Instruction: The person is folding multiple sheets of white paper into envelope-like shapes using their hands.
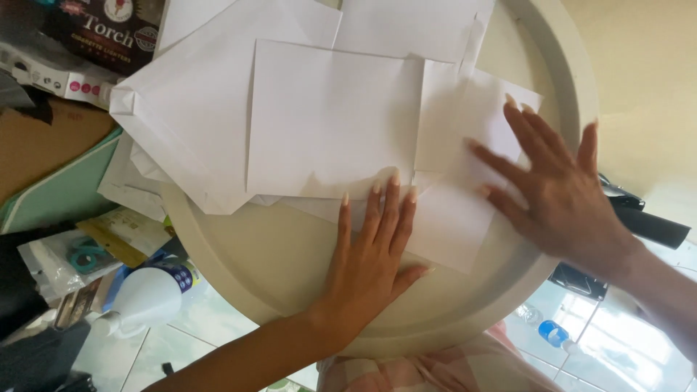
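A round cream table [276, 254] with a raised rim carries several white paper sheets [327, 116], overlapping in a loose pile. My left hand [370, 254] lies flat on the tabletop, its fingertips resting on the near edge of the papers. My right hand [552, 181] is spread flat on a smaller white sheet [465, 218] at the right side of the pile. Neither hand grips anything.
A white spray bottle [149, 290] stands on the tiled floor at lower left, beside plastic packets [80, 254]. A green board [65, 192] and boxes [65, 80] crowd the left. A black object [646, 221] lies right of the table.
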